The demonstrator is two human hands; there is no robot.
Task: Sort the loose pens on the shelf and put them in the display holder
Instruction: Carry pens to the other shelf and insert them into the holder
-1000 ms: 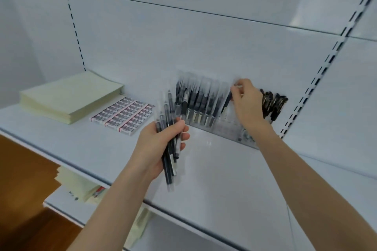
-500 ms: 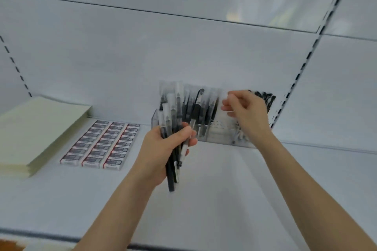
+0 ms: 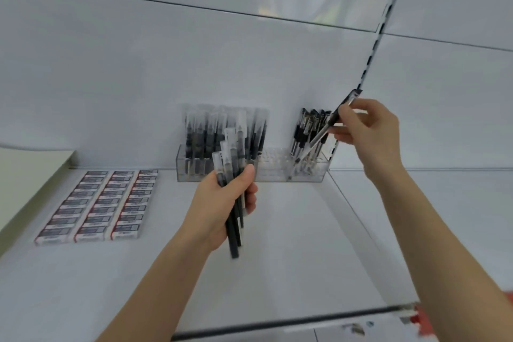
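A clear display holder (image 3: 273, 172) stands against the shelf's back wall. Capped black pens (image 3: 200, 133) fill its left part, clip pens (image 3: 308, 125) stand at its right end, and the middle slots are bare. My left hand (image 3: 222, 208) grips a bundle of several clear-capped black pens (image 3: 231, 164) upright in front of the holder. My right hand (image 3: 366, 130) pinches one black clip pen (image 3: 324, 128), slanted, its tip pointing down over the holder's right end.
Three rows of small boxed erasers (image 3: 102, 205) lie on the white shelf (image 3: 291, 244) to the left. A stack of pale yellow paper (image 3: 25, 175) sits at the far left. A slotted upright (image 3: 374, 44) runs up the back wall.
My right hand has moved right from the holder's middle and now holds a single clip pen over the right end. The view has shifted right and closer. The left hand keeps its bundle.
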